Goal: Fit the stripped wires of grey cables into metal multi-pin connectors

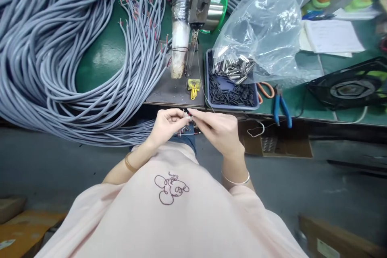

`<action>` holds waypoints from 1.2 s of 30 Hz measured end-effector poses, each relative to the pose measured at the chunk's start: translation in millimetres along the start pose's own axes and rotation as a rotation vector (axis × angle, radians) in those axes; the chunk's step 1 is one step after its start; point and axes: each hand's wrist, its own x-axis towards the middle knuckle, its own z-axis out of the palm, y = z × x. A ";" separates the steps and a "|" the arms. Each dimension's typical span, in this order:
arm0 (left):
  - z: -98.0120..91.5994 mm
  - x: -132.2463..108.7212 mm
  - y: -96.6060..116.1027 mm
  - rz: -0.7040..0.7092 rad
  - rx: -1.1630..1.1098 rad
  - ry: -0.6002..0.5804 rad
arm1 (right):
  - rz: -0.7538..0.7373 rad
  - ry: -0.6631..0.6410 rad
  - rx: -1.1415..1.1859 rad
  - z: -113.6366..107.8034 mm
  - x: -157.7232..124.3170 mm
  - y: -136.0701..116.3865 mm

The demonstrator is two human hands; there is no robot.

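Note:
My left hand (169, 125) is closed in a pinch at the bench's front edge, on what looks like a wire end with red and black parts (188, 113). Opposite it, my right hand (218, 130) pinches the same spot, at a small black sleeve; fingers hide most of both pieces. Below the hands, several grey cable ends with metal connectors (183, 131) lie over my lap. A yellow clip (193, 88) sits on the dark plate (163, 92) just beyond. Above it hang a soldering iron (191, 48) and a taped hose (178, 44).
Bundled grey cables (39, 68) cover the left bench. Right of the clip, a tray (232, 107) holds black sleeves and metal connectors (234, 68), partly under a plastic bag (266, 28). Blue-handled pliers (281, 109), orange-handled scissors (266, 88), a fan (350, 86) and a solder spool (215, 15) stand around.

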 end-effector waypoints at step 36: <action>-10.4 33.1 -10.3 0.043 -0.134 0.073 | 0.316 0.310 0.212 48.2 -11.1 12.3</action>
